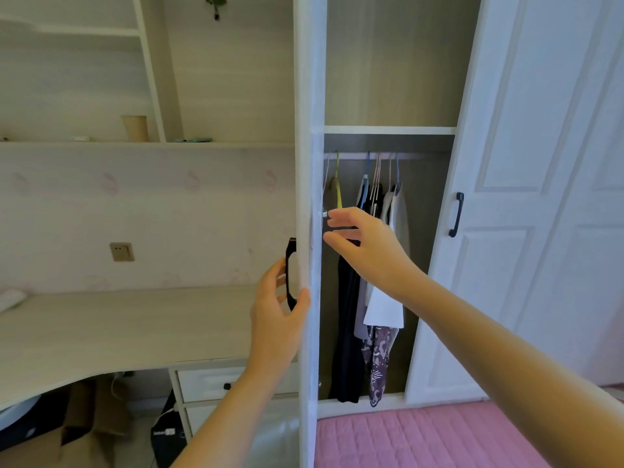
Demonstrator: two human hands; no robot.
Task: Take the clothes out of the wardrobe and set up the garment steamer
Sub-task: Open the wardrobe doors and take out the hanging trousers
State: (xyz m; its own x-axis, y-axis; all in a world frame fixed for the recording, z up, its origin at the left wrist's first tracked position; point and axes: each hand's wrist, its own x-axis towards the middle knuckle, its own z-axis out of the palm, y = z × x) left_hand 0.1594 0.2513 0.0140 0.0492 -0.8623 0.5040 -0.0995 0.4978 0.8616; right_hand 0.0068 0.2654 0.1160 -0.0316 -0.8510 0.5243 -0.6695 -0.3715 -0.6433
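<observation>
Inside the open wardrobe (388, 130), the clothes (378, 298) hang from hangers on a horizontal rail (378, 156) under a shelf, their long axes running straight down: dark garments, a white piece and a purple patterned one reaching nearly to the wardrobe floor. Just in front of them the right hand (368, 251) reaches in from the lower right, arm stretched out, fingers straight and spread, tips pointing left toward the inner edge of the left door (309, 231); it holds nothing. That door stands edge-on to the camera, tall and vertical. On its outer face, the left hand (275, 319) rises from below, thumb on the door's edge, fingers loosely bent just behind the black vertical handle (290, 273), not clearly closed round it. At right the other white door (506, 163) stands open with a matching black handle (456, 214). Below lies a pink quilted bed (422, 437); to the left, a pale desk (118, 329) with shelves (145, 143) above.
</observation>
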